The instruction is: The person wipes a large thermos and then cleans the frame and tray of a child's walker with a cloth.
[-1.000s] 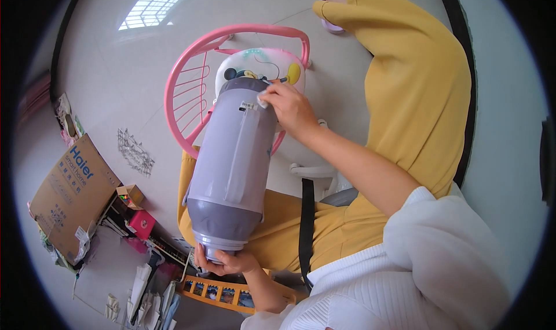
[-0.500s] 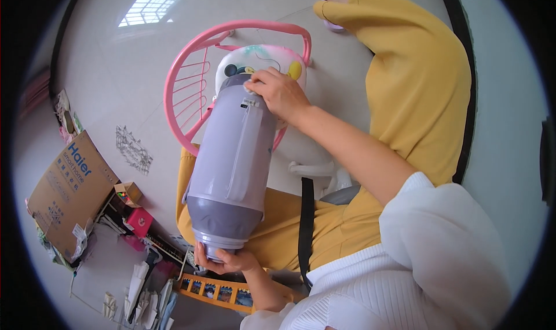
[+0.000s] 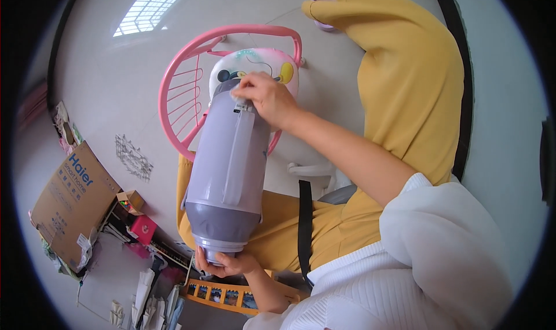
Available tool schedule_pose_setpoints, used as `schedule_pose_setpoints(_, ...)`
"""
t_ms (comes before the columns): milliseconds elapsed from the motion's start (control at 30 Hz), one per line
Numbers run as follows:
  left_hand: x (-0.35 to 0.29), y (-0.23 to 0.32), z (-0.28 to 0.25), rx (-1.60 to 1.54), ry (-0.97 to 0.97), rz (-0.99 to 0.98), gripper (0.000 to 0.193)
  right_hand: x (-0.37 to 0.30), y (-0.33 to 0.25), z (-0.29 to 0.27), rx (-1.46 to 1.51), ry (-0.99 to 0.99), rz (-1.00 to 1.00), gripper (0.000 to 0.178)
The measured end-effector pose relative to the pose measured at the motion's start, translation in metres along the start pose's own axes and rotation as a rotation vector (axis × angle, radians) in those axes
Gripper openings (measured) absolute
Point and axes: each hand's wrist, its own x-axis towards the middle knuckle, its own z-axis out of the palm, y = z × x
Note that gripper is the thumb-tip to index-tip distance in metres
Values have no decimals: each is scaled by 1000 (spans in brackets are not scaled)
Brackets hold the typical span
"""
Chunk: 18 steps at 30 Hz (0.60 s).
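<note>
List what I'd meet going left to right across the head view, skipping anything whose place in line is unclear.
Large cardboard box, small pink box, lilac flask, black strap, white right sleeve.

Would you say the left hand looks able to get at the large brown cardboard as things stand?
Probably not: the left hand holds the narrow end of the purple flask, and the large brown cardboard is well off to the left.

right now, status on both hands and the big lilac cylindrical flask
Left hand gripping narrow lower end of lilac cylindrical flask. Right hand pinching small white wad at flask's upper end. Pink-framed chair beyond; nothing visibly blocking hands.
</note>
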Motion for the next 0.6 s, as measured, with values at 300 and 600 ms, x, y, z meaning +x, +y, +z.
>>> schedule_pose_setpoints(300,9,13,6,-19,6,-99,40,-42,4,-14,-138,26,14,23)
schedule_pose_setpoints(600,13,19,11,-86,8,-130,35,-28,-10,5,62,122,7,28)
